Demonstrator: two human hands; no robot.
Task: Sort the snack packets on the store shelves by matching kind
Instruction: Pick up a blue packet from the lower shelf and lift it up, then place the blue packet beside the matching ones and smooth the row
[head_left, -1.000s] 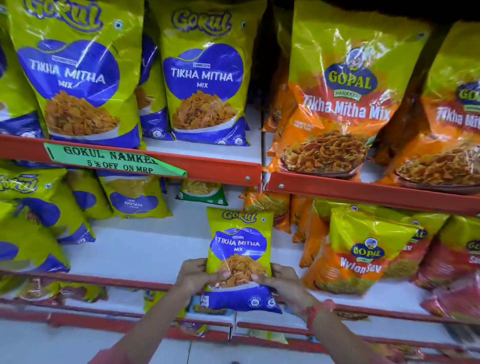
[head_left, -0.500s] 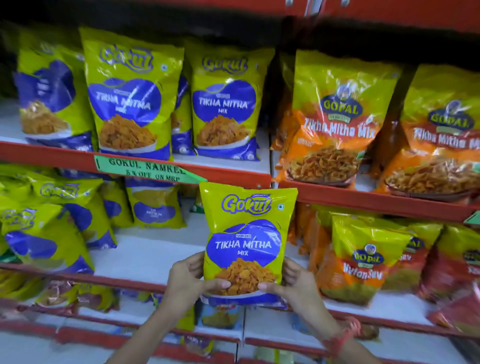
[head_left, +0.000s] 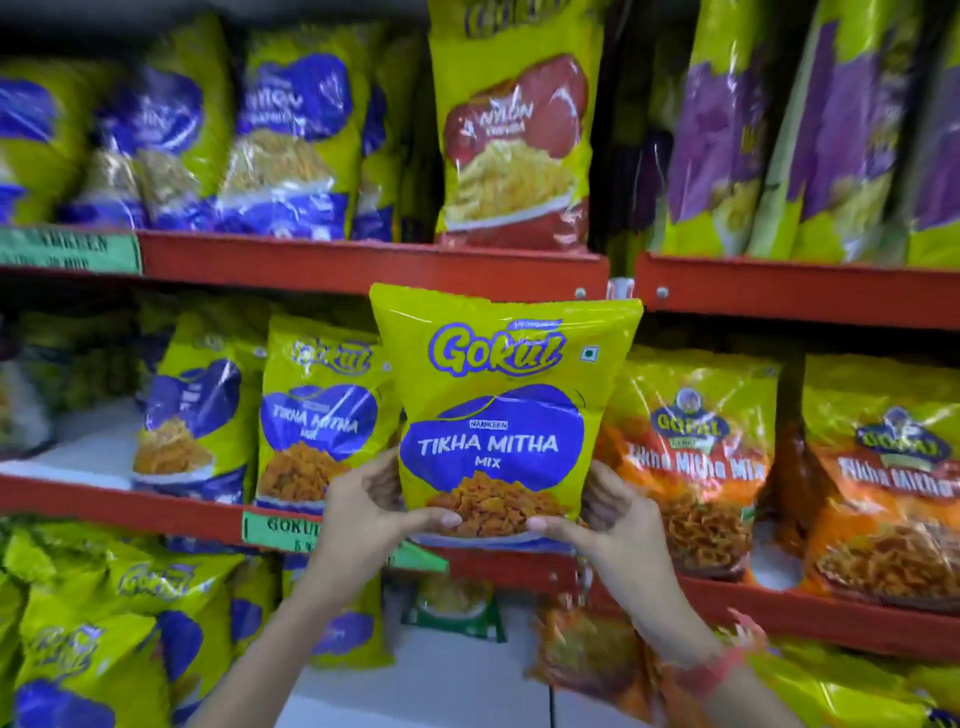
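Both hands, left (head_left: 371, 512) and right (head_left: 610, 525), have lifted the packet (head_left: 498, 415) they hold from the lower shelf up beside matching Gokul packets (head_left: 317, 410), ready for shelving.

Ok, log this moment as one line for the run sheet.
hands: left and right both hold Gokul Tikha Mitha packet | position: raised before middle shelf | neighbours: matching Gokul packet left, Gopal packet right | placed: not yet

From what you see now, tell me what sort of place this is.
Most likely a grocery store's snack aisle: red shelves stacked with snack packets, and a green label on the shelf edge.
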